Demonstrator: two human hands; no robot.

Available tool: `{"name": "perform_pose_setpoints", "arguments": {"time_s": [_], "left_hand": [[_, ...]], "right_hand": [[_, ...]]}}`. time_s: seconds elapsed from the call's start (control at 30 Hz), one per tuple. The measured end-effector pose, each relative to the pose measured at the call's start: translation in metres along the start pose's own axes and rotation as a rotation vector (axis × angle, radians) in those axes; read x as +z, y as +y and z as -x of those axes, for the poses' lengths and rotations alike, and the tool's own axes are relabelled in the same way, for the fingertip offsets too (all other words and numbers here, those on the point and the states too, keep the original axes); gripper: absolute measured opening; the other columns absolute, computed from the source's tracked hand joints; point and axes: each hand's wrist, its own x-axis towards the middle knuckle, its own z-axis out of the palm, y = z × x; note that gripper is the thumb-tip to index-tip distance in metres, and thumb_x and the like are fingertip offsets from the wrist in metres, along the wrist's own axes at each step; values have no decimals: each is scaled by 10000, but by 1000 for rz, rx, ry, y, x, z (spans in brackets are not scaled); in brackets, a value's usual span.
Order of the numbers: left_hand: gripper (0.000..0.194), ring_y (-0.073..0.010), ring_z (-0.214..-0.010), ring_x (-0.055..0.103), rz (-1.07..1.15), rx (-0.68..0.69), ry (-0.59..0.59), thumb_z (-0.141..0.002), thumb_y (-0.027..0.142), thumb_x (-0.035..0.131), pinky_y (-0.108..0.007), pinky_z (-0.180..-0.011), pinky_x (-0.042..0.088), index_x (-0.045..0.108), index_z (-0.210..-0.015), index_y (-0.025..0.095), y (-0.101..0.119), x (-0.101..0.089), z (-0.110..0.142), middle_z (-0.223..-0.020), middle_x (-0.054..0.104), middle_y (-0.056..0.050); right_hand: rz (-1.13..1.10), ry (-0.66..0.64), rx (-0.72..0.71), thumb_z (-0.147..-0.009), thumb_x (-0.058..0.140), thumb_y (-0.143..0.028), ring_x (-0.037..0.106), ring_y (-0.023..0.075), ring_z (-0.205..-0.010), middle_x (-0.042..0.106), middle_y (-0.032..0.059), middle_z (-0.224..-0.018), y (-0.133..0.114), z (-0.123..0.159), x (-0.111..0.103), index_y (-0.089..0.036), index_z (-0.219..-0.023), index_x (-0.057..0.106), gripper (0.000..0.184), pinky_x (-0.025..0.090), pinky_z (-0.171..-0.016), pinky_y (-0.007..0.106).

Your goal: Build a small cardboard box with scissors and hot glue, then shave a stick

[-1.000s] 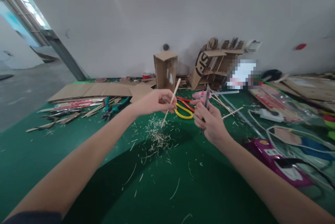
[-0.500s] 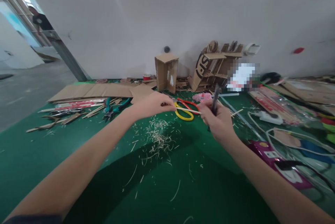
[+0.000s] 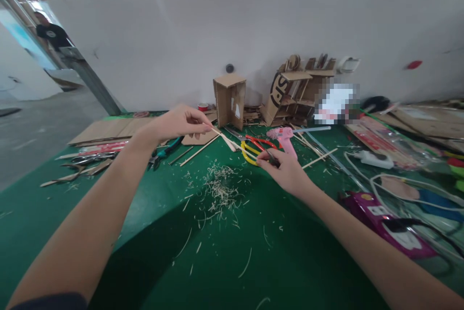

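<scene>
My left hand (image 3: 181,124) is raised above the table, with its thumb and fingertips pinching the end of a thin wooden stick (image 3: 226,140). That stick is blurred and slants down towards my right hand; whether its far end is in my right fingertips I cannot tell. Closed around a dark, slim knife (image 3: 272,158), my right hand (image 3: 284,169) is beside the yellow and red scissors handles (image 3: 250,155). Most of the knife is hidden by the fingers. Curled wood shavings (image 3: 221,189) lie in a heap on the green table (image 3: 181,261) below and between the hands.
Behind my right hand lies a pink glue gun (image 3: 286,138). Cardboard structures (image 3: 229,102) stand against the white partition (image 3: 163,49). Pliers (image 3: 161,153) and loose sticks (image 3: 197,152) are at left. A purple power strip (image 3: 387,228) with cables is at right. A person (image 3: 52,32) stands far left.
My left hand has moved left and up with the stick. My right hand first shifted right, then came back lower, tipping the knife down. A person came into view at far left.
</scene>
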Motion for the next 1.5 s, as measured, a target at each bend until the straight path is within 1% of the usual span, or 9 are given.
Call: {"name": "perform_pose_setpoints", "arguments": {"time_s": [0.2,0.4,0.53,0.6,0.77,1.03,1.2,1.33,1.5], "left_hand": [[180,-114,-565,580,114,8,50,-780,358,673,-212,-526,482,711,-712,196,0,1,0,-610,647,-37],[181,-92,-548,556,254,74,177,-799,344,656,-213,-541,498,658,-717,182,4,18,-5,-622,610,-13],[140,-97,-585,590,229,73,182,-839,297,601,-210,-557,505,676,-835,178,12,25,-6,-681,650,-26],[137,-101,-604,605,175,72,173,-855,252,563,-213,-579,514,677,-862,175,15,25,-6,-691,664,-30],[165,-131,-711,652,70,143,183,-879,237,517,-246,-667,545,668,-880,172,21,25,-5,-758,693,-45],[230,-120,-773,640,-14,236,257,-896,230,494,-236,-710,530,687,-1014,190,41,36,2,-885,702,-45],[251,-130,-784,650,40,239,215,-910,230,471,-239,-695,534,672,-1052,181,40,40,0,-885,696,-53],[232,-140,-747,668,63,200,182,-873,277,567,-252,-686,548,662,-1073,205,39,42,0,-825,699,-38],[354,-146,-713,683,180,224,223,-852,225,598,-269,-689,573,583,-1204,197,39,52,-2,-773,708,-31]], "right_hand": [[64,-84,-36,-875,505,-351,490,122,-552,638,7,-708,-6,4,3,-205,-815,625,198,371,-532,272],[202,-186,-178,-928,463,-320,591,147,-736,669,28,-858,-9,9,11,-207,-842,637,225,436,-663,284],[298,-210,-202,-941,448,-336,630,176,-849,667,67,-1041,-14,14,13,-199,-1132,589,274,462,-706,306],[324,-199,-215,-950,422,-319,638,178,-843,660,88,-1079,-16,15,13,-177,-1205,543,316,470,-694,307],[454,-101,-339,-974,350,-243,625,190,-936,675,79,-1047,-13,13,10,-186,-1112,620,308,467,-719,303],[648,49,-415,-990,348,-303,662,179,-811,722,68,-953,-11,11,9,-201,-1120,664,357,420,-588,273],[679,80,-462,-995,350,-311,671,182,-815,732,63,-955,-12,10,11,-197,-1082,674,355,426,-606,277],[687,71,-473,-993,354,-304,669,175,-812,733,59,-959,-11,11,12,-201,-1073,671,343,418,-611,275],[746,133,-499,-986,373,-289,646,161,-742,723,41,-870,-22,9,4,-204,-1045,684,328,368,-593,272]]}}
